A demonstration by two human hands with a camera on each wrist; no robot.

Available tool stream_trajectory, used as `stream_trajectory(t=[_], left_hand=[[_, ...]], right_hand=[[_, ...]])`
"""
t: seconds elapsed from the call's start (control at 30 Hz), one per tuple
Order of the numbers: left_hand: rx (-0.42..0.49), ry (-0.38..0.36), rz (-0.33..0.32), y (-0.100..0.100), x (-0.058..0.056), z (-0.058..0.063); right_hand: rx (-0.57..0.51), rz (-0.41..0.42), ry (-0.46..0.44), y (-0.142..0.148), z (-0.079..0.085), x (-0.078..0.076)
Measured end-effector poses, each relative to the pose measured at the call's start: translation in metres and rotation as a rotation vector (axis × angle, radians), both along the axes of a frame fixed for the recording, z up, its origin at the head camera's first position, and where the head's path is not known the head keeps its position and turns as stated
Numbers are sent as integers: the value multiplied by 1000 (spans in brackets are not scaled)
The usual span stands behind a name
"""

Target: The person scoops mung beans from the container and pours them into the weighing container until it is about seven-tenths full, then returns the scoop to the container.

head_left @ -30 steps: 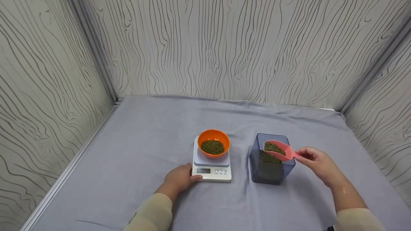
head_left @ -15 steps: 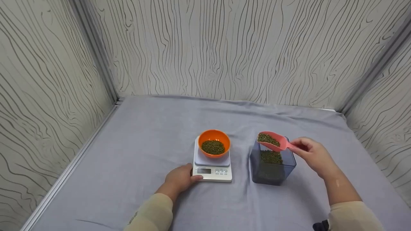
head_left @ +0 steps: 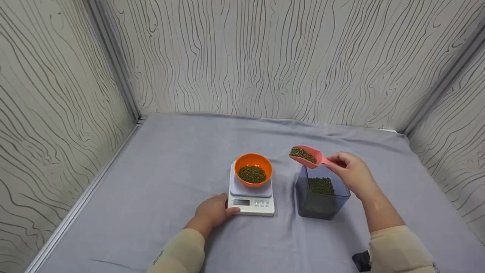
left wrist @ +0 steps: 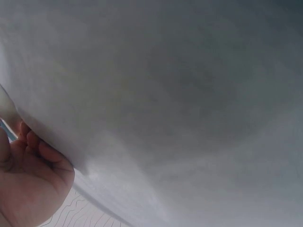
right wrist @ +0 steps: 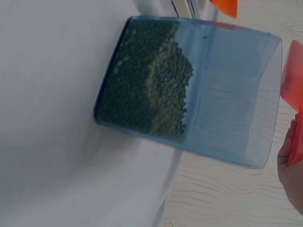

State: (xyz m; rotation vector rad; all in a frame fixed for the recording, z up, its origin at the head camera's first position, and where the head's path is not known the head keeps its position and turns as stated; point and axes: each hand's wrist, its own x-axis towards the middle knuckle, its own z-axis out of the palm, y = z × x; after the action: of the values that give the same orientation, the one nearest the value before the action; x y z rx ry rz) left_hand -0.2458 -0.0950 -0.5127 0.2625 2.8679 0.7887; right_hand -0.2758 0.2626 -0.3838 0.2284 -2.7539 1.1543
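Observation:
My right hand (head_left: 352, 172) pinches the handle of a pink scoop (head_left: 318, 156), which carries small green beans (head_left: 302, 153) above the far left rim of a clear blue container (head_left: 316, 206). In the right wrist view, the container (right wrist: 227, 90) holds a sloping heap of the same beans (right wrist: 156, 80), with the scoop (right wrist: 294, 75) beyond its mouth. To the left stands a white kitchen scale (head_left: 261, 209), bearing an orange bowl (head_left: 264, 165) with beans in its bottom. My left hand (head_left: 214, 211) grips the scale's front left corner, thumb on top. Its fingers (left wrist: 47, 151) look curled in the left wrist view.
A grey cloth (head_left: 166, 159) with some folds covers the table. Wood-patterned panels (head_left: 242, 57) stand behind it and at both sides. A black object (head_left: 362, 261) shows by the right sleeve.
My right hand has lifted the loaded scoop out of the container and moved it up and to the left. The left hand has stayed on the scale.

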Motion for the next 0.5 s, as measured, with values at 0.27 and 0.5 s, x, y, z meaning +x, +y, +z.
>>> stream_trajectory(t=[0.27, 0.5], left_hand=[[4, 1, -3, 0, 1, 2], [1, 11, -6, 0, 0, 2]], right_hand=[[58, 5, -12, -23, 5, -5], [88, 11, 35, -41, 7, -8]])
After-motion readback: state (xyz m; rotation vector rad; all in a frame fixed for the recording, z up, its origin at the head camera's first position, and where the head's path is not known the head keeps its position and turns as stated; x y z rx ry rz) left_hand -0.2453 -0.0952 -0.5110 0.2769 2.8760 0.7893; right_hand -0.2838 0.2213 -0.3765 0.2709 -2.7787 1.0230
